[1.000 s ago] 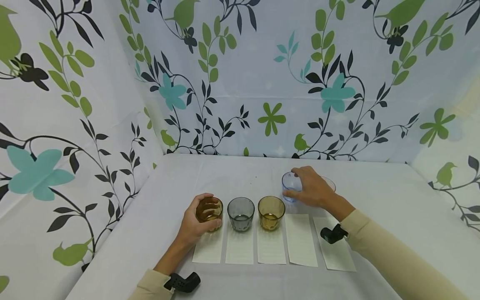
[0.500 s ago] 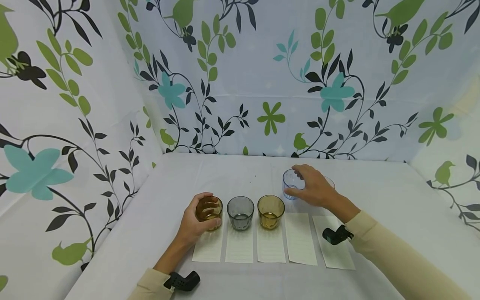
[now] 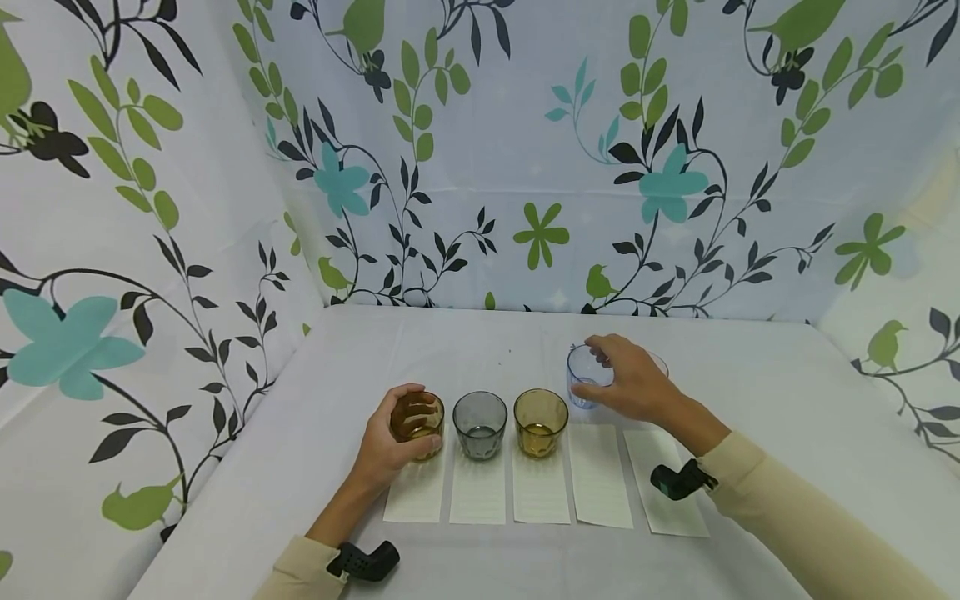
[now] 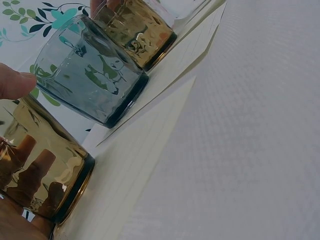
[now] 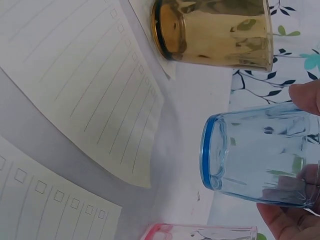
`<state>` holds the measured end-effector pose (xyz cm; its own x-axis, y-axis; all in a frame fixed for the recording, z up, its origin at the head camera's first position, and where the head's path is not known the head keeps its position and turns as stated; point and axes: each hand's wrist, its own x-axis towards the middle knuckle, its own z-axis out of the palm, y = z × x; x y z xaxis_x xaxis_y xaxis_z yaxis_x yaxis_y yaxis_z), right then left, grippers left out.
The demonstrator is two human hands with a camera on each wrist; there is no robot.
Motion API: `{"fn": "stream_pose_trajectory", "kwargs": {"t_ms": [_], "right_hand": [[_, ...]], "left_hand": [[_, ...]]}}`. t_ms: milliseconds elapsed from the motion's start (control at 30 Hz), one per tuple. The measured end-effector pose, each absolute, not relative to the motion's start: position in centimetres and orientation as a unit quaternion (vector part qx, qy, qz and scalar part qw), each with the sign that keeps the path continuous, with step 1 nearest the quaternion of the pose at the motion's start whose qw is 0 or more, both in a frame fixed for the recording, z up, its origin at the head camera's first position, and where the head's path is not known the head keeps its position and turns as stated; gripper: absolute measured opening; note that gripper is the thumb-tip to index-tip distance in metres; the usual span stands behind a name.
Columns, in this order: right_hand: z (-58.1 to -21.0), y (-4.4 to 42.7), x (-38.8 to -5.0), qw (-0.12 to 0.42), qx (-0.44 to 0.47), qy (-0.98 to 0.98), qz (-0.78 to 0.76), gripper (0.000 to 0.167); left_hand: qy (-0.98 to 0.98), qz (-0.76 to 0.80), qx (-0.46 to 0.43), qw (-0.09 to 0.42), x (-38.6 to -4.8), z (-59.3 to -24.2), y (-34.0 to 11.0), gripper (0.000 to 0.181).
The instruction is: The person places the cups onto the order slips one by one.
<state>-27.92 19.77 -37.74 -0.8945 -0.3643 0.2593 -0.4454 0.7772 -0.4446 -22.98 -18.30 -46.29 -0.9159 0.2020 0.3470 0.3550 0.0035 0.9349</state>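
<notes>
At the left end of a row of glasses, my left hand [image 3: 381, 446] grips a brown glass tumbler [image 3: 412, 428], its thumb on the near side. The tumbler stands upright at the top of a lined paper strip. My right hand [image 3: 633, 379] holds a clear blue glass tumbler [image 3: 581, 368] near the rim, behind the fourth strip. In the right wrist view this blue glass [image 5: 255, 150] is upright; whether its base touches the table I cannot tell. Between the hands stand a grey glass [image 3: 480, 427] and an amber glass [image 3: 541, 425], each on its own strip.
A pinkish clear glass [image 5: 200, 232] stands beyond the right hand, mostly hidden by it in the head view. The fourth strip [image 3: 602, 479] and the fifth strip [image 3: 663, 500] lie to the right on the white table [image 3: 450, 350]. Patterned cloth hangs behind.
My right hand and the blue glass have shifted very slightly to the right and, since half a second ago, a little nearer. The left hand keeps its grip on the brown glass, unmoved.
</notes>
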Motion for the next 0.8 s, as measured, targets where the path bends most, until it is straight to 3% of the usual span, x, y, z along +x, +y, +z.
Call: {"fn": "stream_pose_trajectory", "kwargs": {"t_ms": [800], "right_hand": [[-38.6,20.6,-25.7,0.081,0.230,-0.923,0.297,0.070]], "left_hand": [[-0.712,-0.671,-0.196,0.060,-22.9,-46.4,-18.3,0.071]]}}
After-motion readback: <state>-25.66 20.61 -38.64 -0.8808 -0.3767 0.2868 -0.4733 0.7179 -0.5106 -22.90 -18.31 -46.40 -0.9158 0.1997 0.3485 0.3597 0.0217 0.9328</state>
